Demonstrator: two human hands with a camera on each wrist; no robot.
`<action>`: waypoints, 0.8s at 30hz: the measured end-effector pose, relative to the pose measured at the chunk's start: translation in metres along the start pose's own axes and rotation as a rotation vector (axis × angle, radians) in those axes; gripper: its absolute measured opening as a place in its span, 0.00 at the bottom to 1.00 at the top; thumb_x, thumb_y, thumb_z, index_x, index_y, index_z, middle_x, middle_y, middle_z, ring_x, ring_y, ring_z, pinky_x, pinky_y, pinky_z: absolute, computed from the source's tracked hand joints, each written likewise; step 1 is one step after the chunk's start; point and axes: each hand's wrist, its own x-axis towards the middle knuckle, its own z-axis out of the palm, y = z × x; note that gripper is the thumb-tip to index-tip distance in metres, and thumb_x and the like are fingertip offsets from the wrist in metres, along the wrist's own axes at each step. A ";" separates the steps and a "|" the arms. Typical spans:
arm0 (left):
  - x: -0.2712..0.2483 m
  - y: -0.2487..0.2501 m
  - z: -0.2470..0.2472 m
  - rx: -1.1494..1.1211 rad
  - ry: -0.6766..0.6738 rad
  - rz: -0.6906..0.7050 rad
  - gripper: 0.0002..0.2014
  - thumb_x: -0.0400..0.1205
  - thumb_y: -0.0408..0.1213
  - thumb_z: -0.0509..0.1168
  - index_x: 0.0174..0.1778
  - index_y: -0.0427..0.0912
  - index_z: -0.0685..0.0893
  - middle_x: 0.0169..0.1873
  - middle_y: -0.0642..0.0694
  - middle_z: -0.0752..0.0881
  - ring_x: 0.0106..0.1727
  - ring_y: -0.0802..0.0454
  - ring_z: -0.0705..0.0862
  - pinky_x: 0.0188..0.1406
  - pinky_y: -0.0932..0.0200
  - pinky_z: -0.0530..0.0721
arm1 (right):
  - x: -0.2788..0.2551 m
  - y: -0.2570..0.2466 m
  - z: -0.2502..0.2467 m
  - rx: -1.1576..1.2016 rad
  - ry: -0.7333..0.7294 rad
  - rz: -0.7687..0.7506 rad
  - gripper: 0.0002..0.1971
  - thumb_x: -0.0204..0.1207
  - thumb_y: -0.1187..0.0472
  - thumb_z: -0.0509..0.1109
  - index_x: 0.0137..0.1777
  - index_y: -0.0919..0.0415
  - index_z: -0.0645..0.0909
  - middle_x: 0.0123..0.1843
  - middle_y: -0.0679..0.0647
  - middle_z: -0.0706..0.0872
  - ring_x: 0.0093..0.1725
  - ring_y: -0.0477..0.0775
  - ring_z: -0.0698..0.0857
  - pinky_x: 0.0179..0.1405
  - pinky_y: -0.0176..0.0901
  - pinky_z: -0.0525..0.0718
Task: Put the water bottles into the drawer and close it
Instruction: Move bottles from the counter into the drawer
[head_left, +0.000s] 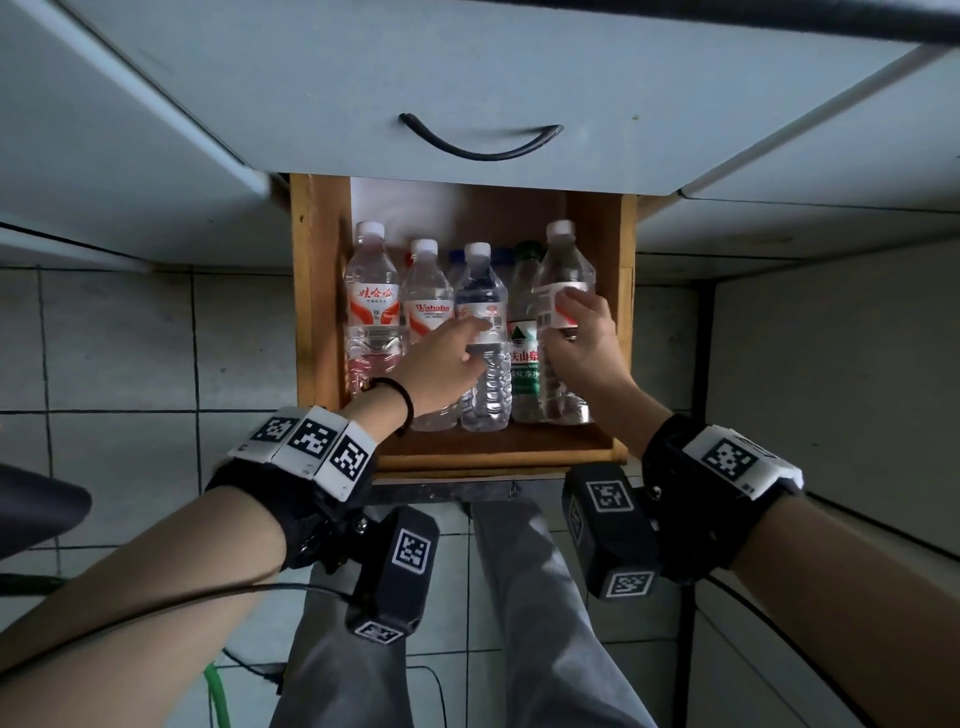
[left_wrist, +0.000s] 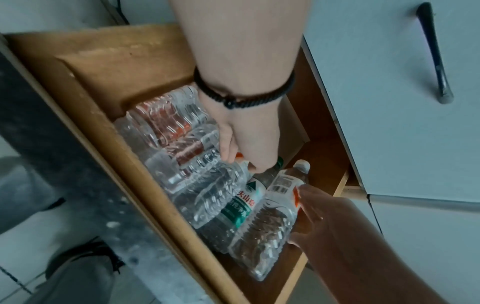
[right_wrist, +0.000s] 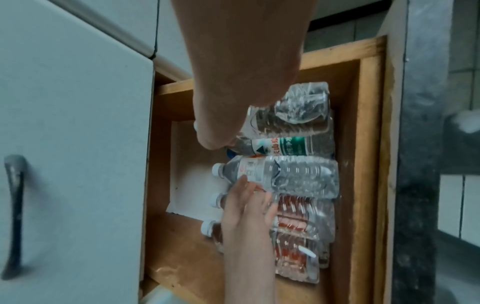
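A wooden drawer (head_left: 306, 291) is pulled out under its grey front panel with a black handle (head_left: 478, 140). Several clear water bottles lie side by side in it, caps toward the front panel. Two on the left have red labels (head_left: 371, 312). My left hand (head_left: 475, 345) grips the middle bottle (head_left: 485, 291) at its label, thumb on one side and fingers on top. A green-labelled bottle (head_left: 522, 353) lies beside it. My right hand (head_left: 566, 322) holds the rightmost bottle (head_left: 563, 260), which leans on the green-labelled one against the drawer's right wall (head_left: 626, 312).
Grey cabinet panels (head_left: 130, 130) flank the drawer on both sides. Below is a tiled floor (head_left: 130, 338), with my grey trouser legs (head_left: 530, 597), a black cable and a green hose (head_left: 218, 691). A white sheet (right_wrist: 192, 185) lines the drawer bottom near the caps.
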 end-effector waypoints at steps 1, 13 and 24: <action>0.002 0.006 0.001 -0.062 -0.020 -0.012 0.23 0.86 0.36 0.56 0.79 0.41 0.66 0.76 0.43 0.72 0.71 0.46 0.77 0.62 0.57 0.76 | -0.002 -0.002 -0.001 -0.028 -0.020 -0.032 0.27 0.79 0.63 0.63 0.79 0.57 0.67 0.80 0.49 0.60 0.79 0.56 0.63 0.76 0.60 0.72; 0.031 0.041 0.018 -0.575 -0.111 -0.150 0.26 0.83 0.47 0.58 0.79 0.50 0.65 0.72 0.47 0.77 0.68 0.47 0.78 0.69 0.47 0.77 | -0.015 0.003 -0.011 -0.017 0.033 -0.027 0.27 0.76 0.60 0.64 0.76 0.55 0.66 0.71 0.57 0.76 0.68 0.56 0.76 0.66 0.56 0.80; 0.088 0.081 0.008 -0.429 0.081 -0.156 0.38 0.82 0.53 0.61 0.84 0.50 0.49 0.82 0.45 0.62 0.80 0.45 0.65 0.74 0.51 0.67 | -0.026 -0.003 -0.043 0.169 -0.194 0.030 0.32 0.66 0.56 0.60 0.74 0.51 0.70 0.66 0.53 0.81 0.65 0.56 0.81 0.66 0.62 0.81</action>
